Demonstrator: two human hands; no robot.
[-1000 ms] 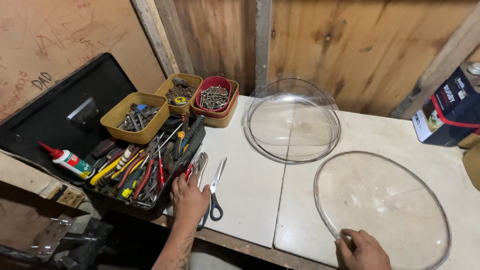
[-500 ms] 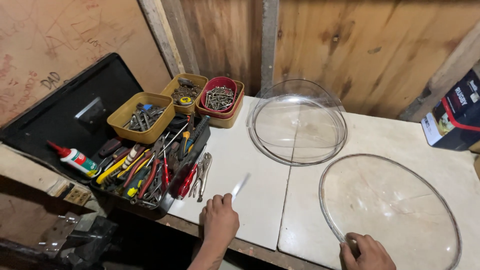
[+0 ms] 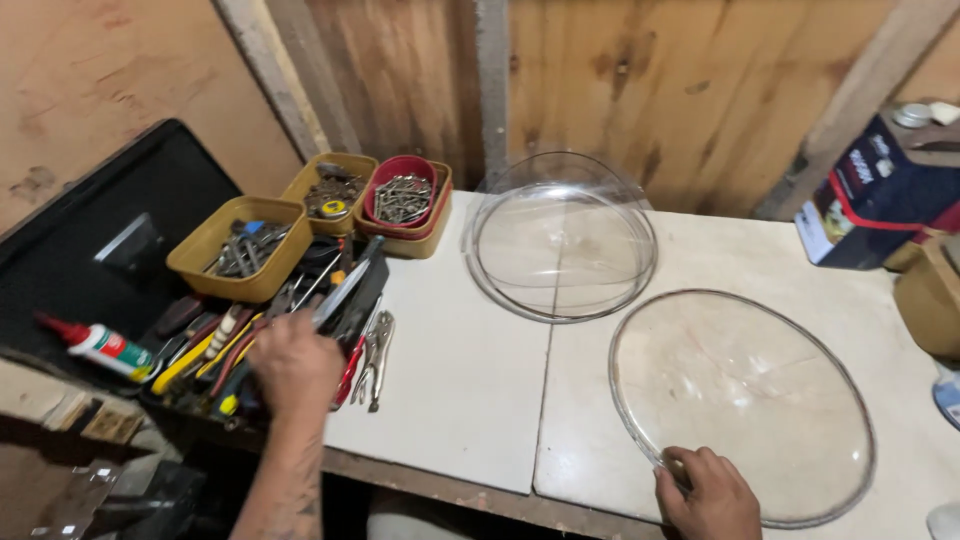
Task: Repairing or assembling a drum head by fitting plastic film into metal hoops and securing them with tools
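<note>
Left hand [image 3: 297, 368] at lower left grips our metal tool [image 3: 340, 292] over the open black toolbox [image 3: 150, 290]. Right hand [image 3: 708, 495] pinches the flat clear plastic disc [image 3: 742, 400]; nothing fitted yet.

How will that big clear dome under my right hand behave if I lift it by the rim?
The clear dome looks thin and see-through, so it is probably light for its width and may flex. Its glossy surface could be slippery under the right hand. Lying rim up on its rounded side, it may rock or slide on the smooth table.

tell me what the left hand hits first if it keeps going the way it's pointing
Probably the jumble of hand tools in the open toolbox: the left hand already reaches in over them, fingers aimed up-left. Beyond sits a yellow tray. Depth is unclear.
</note>
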